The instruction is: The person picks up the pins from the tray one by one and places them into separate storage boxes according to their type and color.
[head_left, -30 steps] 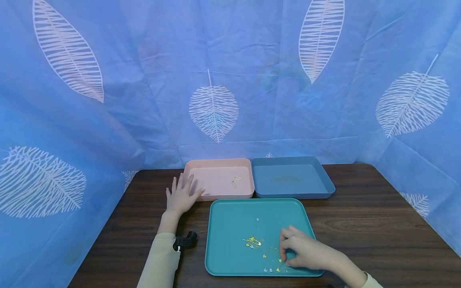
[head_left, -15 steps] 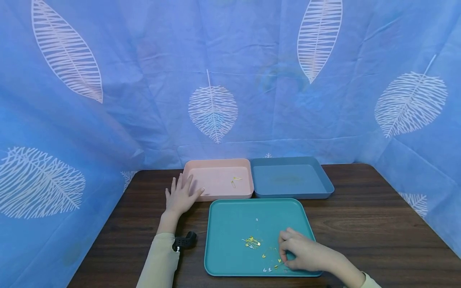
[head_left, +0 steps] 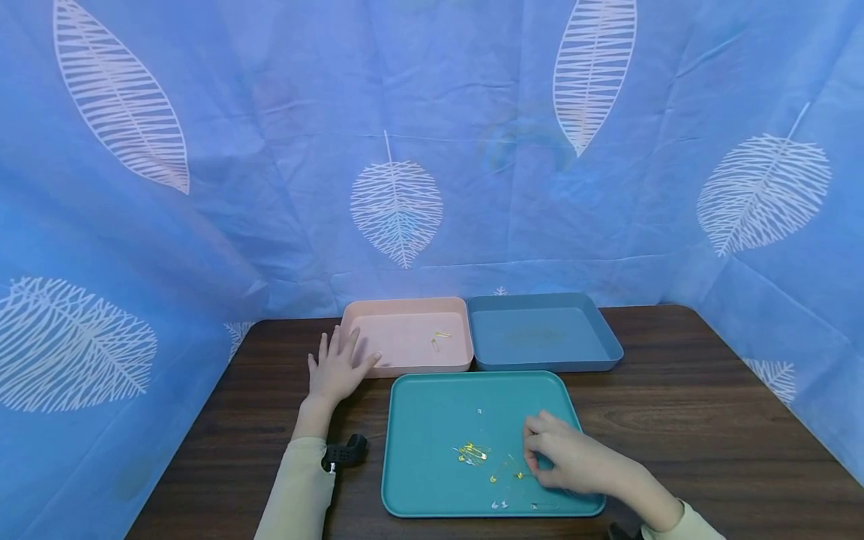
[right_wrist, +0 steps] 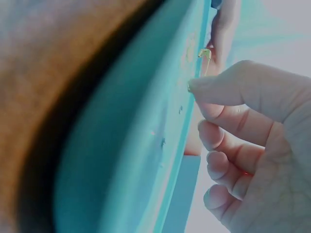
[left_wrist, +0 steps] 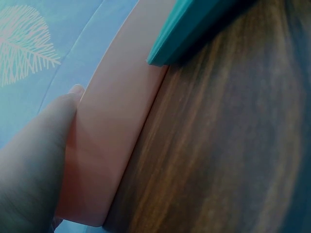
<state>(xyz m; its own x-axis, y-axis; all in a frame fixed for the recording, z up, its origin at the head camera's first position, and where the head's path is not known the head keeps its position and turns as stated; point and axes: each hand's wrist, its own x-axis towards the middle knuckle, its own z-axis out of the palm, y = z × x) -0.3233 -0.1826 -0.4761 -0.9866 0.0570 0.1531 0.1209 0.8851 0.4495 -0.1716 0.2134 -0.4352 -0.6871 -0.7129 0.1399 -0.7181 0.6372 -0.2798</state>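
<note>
My right hand (head_left: 565, 454) pinches a gold safety pin (right_wrist: 206, 54) between thumb and index finger, over the right part of the teal tray (head_left: 418, 495). The pin's clasp end sticks out past the fingertips in the right wrist view. Spread and fairly straight, my left hand (head_left: 335, 373) rests at the left end of the pink tray (head_left: 385, 367), its thumb on the near rim. Two gold safety pins (head_left: 439, 337) lie inside that pink tray. A small heap of gold and silver safety pins (head_left: 471, 454) lies mid-tray on the teal one, with several loose pins nearer its front edge.
A blue tray (head_left: 545, 337) stands right of the pink one, both behind the teal tray. All sit on a dark wooden table (head_left: 702, 405). A blue cloth with white leaf prints (head_left: 466, 187) hangs behind and at both sides.
My right hand has risen a little from the teal tray's front part, bringing a gold safety pin up with it. The left hand stays at the pink tray.
</note>
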